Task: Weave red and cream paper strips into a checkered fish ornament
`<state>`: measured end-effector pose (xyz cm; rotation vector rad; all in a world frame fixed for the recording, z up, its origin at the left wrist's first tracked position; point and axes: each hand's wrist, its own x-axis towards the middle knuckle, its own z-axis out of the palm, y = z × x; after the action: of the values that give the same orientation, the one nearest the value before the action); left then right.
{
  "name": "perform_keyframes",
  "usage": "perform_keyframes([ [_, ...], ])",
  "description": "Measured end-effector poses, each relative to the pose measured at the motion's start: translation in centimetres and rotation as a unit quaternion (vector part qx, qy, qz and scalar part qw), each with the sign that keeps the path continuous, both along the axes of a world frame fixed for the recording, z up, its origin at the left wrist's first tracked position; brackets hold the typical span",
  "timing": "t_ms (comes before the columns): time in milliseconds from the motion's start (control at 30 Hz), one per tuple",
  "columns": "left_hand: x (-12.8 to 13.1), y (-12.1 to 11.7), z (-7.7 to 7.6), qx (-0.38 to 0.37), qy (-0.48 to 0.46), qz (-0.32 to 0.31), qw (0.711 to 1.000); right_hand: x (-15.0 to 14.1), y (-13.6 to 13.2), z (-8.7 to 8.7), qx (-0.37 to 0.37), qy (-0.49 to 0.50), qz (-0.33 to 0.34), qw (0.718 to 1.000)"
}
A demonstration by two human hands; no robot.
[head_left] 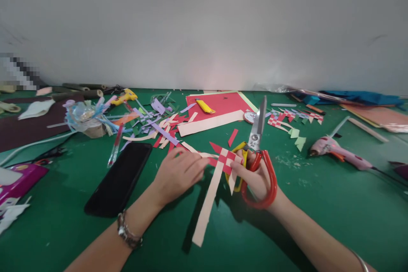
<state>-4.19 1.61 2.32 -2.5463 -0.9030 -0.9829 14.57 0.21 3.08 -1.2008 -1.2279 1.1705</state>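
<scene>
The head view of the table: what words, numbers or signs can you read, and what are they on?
None can be read for sure.
Red-handled scissors: dark marks on the metal near the pivot, too small to read.
Round white item behind the blade: marks too blurred to read.

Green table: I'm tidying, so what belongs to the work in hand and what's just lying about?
Apparently in use:
- checkered paper piece, left hand and right hand
- red-handled scissors, right hand

Probably just lying about:
- black phone
- pink glue gun
</scene>
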Motion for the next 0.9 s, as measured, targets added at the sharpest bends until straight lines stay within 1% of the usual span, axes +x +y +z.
perform_keyframes([
  [100, -0.9, 1.0, -0.3, -0.04, -0.068, 0.102, 0.992, 0.6, 0.3, 0.2, 0.016, -0.033, -0.019, 0.999],
  [167, -1.2, 1.4, -0.5, -0.091, -0.12, 0.137, 0.979, 1.0, 0.4, 0.2, 0.013, -0.053, -0.023, 0.998],
  [200, -1.2, 1.4, -0.5, -0.118, -0.149, 0.138, 0.972, 1.1, 0.5, 0.1, 0.012, -0.06, -0.023, 0.998],
  [300, -1.0, 1.2, -0.6, -0.192, -0.25, 0.088, 0.945, 1.1, 0.5, 0.0, 0.034, -0.081, -0.015, 0.996],
  [367, -0.7, 0.9, -0.6, -0.236, -0.316, 0.043, 0.918, 1.0, 0.4, 0.0, 0.056, -0.094, 0.004, 0.994],
  [433, -0.5, 0.6, -0.7, -0.284, -0.351, 0.006, 0.892, 0.8, 0.2, 0.0, 0.063, -0.104, 0.032, 0.992],
  [533, -0.1, 0.4, -0.6, -0.364, -0.337, -0.026, 0.868, 0.6, 0.0, -0.1, 0.054, -0.11, 0.072, 0.99],
  [633, 0.6, 0.1, -0.3, -0.427, -0.278, -0.025, 0.86, 0.6, -0.1, -0.5, 0.037, -0.099, 0.104, 0.989],
  [700, 0.9, 0.1, -0.1, -0.43, -0.258, -0.01, 0.865, 0.7, -0.1, -0.7, 0.029, -0.098, 0.112, 0.988],
  [733, 0.9, 0.1, 0.0, -0.417, -0.26, 0.002, 0.871, 0.7, 0.0, -0.7, 0.032, -0.101, 0.111, 0.988],
  [800, 0.3, 0.4, 0.2, -0.367, -0.279, 0.038, 0.887, 0.9, 0.1, -0.6, 0.048, -0.114, 0.095, 0.988],
  [900, -1.7, 1.4, 0.4, -0.253, -0.288, 0.116, 0.916, 1.1, 0.4, -0.3, 0.061, -0.129, 0.051, 0.988],
])
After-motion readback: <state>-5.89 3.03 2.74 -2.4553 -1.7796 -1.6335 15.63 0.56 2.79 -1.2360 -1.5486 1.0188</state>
